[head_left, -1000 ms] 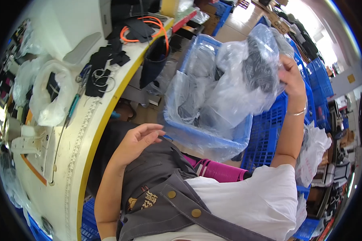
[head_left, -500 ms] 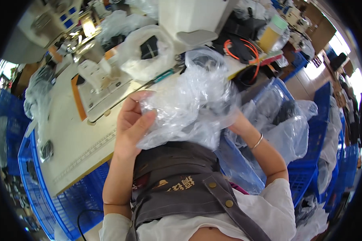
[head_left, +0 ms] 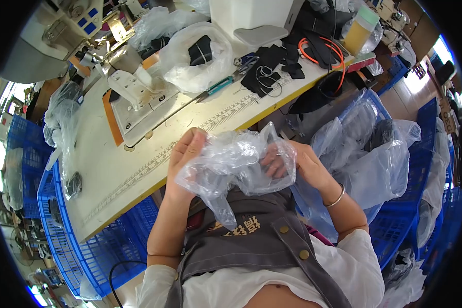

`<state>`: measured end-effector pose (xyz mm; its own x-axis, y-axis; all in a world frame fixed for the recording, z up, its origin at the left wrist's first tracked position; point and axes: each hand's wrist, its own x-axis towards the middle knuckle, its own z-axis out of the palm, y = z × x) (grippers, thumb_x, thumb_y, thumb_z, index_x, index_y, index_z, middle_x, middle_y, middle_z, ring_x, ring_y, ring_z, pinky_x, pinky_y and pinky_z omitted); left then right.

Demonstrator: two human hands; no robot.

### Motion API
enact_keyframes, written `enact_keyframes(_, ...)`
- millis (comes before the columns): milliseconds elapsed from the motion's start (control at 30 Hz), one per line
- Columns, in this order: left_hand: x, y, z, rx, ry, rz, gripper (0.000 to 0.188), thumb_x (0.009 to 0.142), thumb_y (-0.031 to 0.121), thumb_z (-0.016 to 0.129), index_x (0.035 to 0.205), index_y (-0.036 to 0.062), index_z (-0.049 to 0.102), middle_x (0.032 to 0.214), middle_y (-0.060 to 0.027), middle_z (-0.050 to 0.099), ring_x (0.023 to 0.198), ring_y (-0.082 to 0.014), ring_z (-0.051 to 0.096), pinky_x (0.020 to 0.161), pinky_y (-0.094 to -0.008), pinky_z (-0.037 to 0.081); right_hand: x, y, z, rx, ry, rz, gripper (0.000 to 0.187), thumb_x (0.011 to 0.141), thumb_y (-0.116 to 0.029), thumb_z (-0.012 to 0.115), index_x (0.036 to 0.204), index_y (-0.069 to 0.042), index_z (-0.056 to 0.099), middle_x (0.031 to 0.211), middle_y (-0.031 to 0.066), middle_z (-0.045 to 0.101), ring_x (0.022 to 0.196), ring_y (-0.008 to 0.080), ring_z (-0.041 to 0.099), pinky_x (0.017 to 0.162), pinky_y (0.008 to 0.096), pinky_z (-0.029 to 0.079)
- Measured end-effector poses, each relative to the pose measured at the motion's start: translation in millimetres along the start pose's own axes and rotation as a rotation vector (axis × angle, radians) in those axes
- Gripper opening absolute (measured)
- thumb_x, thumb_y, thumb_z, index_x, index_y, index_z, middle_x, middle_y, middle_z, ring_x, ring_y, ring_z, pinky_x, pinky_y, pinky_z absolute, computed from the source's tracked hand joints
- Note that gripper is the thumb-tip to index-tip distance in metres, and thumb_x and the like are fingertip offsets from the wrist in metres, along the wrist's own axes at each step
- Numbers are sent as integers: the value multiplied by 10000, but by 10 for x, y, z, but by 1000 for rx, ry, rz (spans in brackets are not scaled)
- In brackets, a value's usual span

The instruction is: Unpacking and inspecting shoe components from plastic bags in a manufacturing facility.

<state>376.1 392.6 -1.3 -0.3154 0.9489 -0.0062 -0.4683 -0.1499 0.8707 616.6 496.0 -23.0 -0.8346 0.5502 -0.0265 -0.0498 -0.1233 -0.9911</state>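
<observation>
Between both hands, a crumpled clear plastic bag (head_left: 231, 164).

The bag (head_left: 236, 164) in both hands is clear. The apron (head_left: 256, 241) is grey with yellow lettering and brass studs. The table (head_left: 118, 169) is cream with a yellow front edge. Crates (head_left: 56, 241) are blue; the cord (head_left: 326, 51) orange; fabric pieces (head_left: 272, 72) black.

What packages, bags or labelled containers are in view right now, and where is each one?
Crumpled clear plastic bag: held at the chest between left hand and right hand.
Clear bag with dark pieces: rounded, on the worktable by the sewing machine.
Large clear bags: lining the blue crate on the right.
Lidded yellowish tub: table's far right end.
</observation>
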Motion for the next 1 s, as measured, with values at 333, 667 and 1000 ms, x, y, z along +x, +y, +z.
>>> enact_keyframes(333,-142,160,19,1252,-300,229,621,738,555,686,917,-27,565,904,-134,595,801,-244,597,694,-339,475,102,-11,138,138,225,12,212,968,-119,492,1073,48,570,914,94,655,826,171,651,783,292,526)
enact_keyframes(667,12,-30,116,1109,-409,-162,679,764,294,745,1271,-58,462,989,-182,620,906,-311,638,784,-387,505,-39,-26,210,646,-36,-223,229,959,-171,515,1074,23,557,875,87,621,809,164,616,717,293,510)
enact_keyframes(1000,-170,-47,-245,-484,93,-364,355,853,81,530,1177,-60,494,1033,-148,619,878,-243,637,773,-332,547,21,304,-232,-725,25,115,353,805,-112,612,1126,32,580,719,114,596,636,203,583,608,318,454)
